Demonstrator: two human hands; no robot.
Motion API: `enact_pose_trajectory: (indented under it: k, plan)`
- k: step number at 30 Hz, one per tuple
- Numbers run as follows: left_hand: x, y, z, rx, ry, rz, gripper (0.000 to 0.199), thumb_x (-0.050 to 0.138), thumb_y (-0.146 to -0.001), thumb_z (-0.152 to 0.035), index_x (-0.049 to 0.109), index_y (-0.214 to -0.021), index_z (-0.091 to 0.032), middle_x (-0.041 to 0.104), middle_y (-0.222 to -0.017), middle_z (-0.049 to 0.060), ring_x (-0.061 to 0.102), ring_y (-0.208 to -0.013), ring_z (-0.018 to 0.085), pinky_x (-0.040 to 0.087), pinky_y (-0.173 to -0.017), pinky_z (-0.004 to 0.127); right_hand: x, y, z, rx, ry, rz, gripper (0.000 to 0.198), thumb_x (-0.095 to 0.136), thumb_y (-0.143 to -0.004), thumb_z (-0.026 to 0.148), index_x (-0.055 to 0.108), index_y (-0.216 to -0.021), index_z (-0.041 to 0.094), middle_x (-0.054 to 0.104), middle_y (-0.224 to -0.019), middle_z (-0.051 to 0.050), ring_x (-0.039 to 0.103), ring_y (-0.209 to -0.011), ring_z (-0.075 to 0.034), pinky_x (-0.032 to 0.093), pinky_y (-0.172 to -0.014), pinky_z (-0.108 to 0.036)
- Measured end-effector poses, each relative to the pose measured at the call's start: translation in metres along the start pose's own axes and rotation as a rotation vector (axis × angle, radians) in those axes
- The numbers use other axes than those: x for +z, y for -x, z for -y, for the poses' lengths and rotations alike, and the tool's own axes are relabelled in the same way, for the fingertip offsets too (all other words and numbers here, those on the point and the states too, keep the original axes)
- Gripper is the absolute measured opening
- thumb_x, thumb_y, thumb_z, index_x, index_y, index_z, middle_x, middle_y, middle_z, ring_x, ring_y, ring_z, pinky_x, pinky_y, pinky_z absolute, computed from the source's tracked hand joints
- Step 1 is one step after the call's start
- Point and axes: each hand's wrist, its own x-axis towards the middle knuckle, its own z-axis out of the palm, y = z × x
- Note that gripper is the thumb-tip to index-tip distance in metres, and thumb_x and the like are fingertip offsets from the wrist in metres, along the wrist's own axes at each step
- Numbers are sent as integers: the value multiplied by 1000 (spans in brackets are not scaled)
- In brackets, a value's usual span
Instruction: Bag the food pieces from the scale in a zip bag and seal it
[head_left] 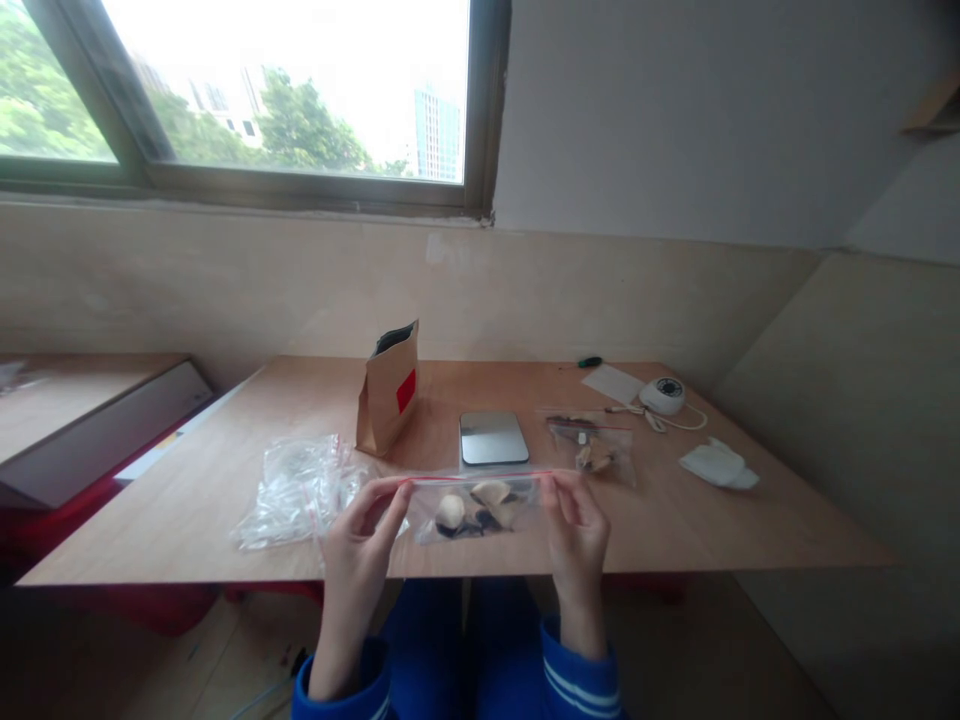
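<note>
Head | left hand (358, 540), right hand (576, 530) pinch zip bag (474, 505) | brown pouch (388, 392): red label, unreadable

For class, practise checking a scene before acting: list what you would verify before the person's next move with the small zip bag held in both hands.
1. Both hands on the bag: left hand pinches one end of the zip bag, right hand the other. Ok.
2. Bag held level, strip on top. Ok.
3. Contents settled at the bottom: pale and dark pieces sit low. Ok.
4. Red zip strip fully shut: cannot tell.
5. Table bare right beneath the bag. Ok.
6. Scale display on: cannot tell.
</note>
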Motion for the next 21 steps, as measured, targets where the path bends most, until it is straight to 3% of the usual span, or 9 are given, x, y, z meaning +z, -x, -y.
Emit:
enact_pose_trajectory:
  k: [4,8,13,18,21]
  plan:
    - [3,8,2,-34,23,-67,23,69,-75,-42,67,-79,-20,69,-76,2,66,-77,18,50,-68,24,3,3,-4,78,-43,-1,22,64,-82,41,64,-75,20,64,-77,-3,60,-78,-19,49,-76,-30]
    - [21,11,3,-67,190,-62,24,63,-80,-43,62,-79,-19,63,-73,0,62,-74,16,50,-67,23,8,4,-10,195,-163,-23,26,61,-84,46,60,-79,21,62,-73,0,61,-72,-18,48,-69,-28]
    - [40,13,9,-119,505,-65,25,60,-82,-43,54,-82,-19,58,-74,-2,59,-73,13,51,-73,25,15,6,-14,253,-340,120,23,67,-81,42,59,-87,22,66,-80,0,63,-78,-16,49,-77,-28]
    - [37,15,19,-135,419,-21,21,64,-82,-38,55,-85,-19,60,-76,-1,57,-72,11,47,-69,20,15,8,-24,401,-447,180,27,70,-79,43,62,-93,21,67,-77,0,63,-73,-15,51,-73,-28]
    - [35,14,23,-150,415,-1,22,64,-81,-40,56,-84,-19,61,-74,-2,58,-70,12,48,-67,21,13,9,-30,428,-390,191,28,69,-79,46,66,-85,19,68,-75,-1,64,-72,-16,51,-72,-29]
